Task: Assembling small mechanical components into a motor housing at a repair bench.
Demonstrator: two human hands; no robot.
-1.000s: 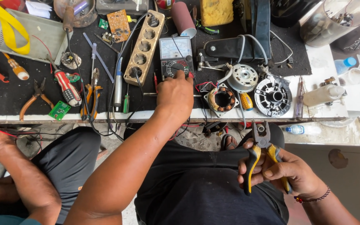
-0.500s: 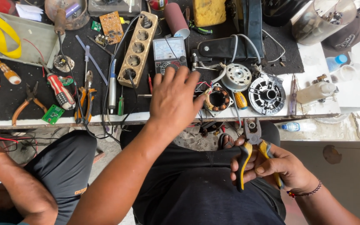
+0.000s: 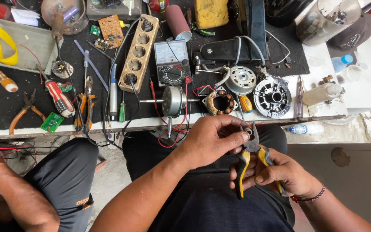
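Observation:
My right hand (image 3: 280,174) grips the yellow-handled pliers (image 3: 254,157) over my lap, jaws pointing up. My left hand (image 3: 211,139) reaches across to the jaws and pinches a small grey part (image 3: 248,130) held there with its fingertips. Just beyond my hands, on the edge of the black-topped workbench (image 3: 5,114), lies a grey motor rotor (image 3: 173,101) on a long shaft with red wires. Beside it are a copper-wound stator (image 3: 223,102), a round silver motor cap (image 3: 242,80) and a black finned housing (image 3: 273,97).
An analog meter (image 3: 170,62), a beige power strip (image 3: 139,51), screwdrivers (image 3: 60,99), orange pliers (image 3: 22,112) and green circuit boards (image 3: 51,122) crowd the bench. Another person's arm (image 3: 18,202) and knee (image 3: 65,180) are at the lower left. A white ledge with bottles (image 3: 323,92) lies right.
My left hand left the bench, uncovering the rotor, and came down to the plier jaws. My right hand lifted the pliers toward it.

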